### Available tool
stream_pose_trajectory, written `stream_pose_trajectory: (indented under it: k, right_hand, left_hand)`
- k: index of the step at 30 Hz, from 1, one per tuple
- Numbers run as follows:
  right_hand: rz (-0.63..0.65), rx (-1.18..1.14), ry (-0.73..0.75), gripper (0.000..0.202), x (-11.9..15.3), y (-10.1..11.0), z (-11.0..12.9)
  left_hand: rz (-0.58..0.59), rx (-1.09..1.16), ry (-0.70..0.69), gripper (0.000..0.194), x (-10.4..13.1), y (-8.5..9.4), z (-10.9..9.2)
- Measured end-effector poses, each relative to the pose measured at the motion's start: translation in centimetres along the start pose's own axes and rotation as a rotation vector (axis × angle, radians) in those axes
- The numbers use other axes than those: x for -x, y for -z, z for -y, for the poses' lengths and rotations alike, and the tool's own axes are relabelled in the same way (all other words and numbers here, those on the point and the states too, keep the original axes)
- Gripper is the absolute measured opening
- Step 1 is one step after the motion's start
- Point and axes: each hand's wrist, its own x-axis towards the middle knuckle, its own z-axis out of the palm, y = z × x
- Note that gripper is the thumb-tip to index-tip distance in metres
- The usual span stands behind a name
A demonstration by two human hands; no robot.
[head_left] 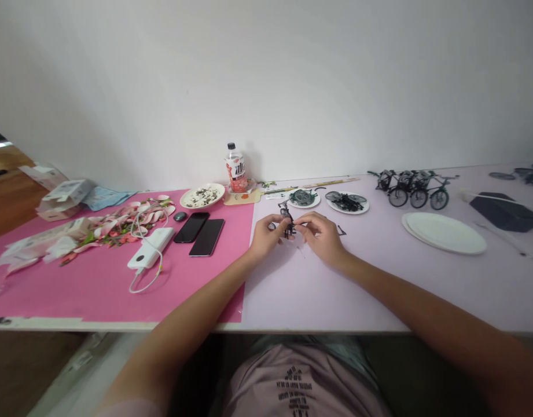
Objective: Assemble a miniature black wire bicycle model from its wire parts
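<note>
Left hand (266, 237) pinching, right hand (320, 236) pinching too, both clamped on a small dark piece (287, 215) over the table (327, 301)! It looks light, stiff, probably brittle at its thin bits: the thicker middle is the safer hold. Beyond, parts (348, 202) lie plated; bikes (408, 180) stand farther right.

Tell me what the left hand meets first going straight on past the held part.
Left hand: likely the plate of green pieces, though depth is unclear and the right hand is close.
</note>
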Motion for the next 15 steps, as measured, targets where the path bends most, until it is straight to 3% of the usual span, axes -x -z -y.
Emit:
stream_pose_trajectory:
  k: [15]
  right_hand:
    - [-0.052,0.126,0.022,0.023,-0.19,0.09,0.44]
  left_hand:
    - [0.059,0.127,0.038,0.051,-0.21,0.10,0.47]
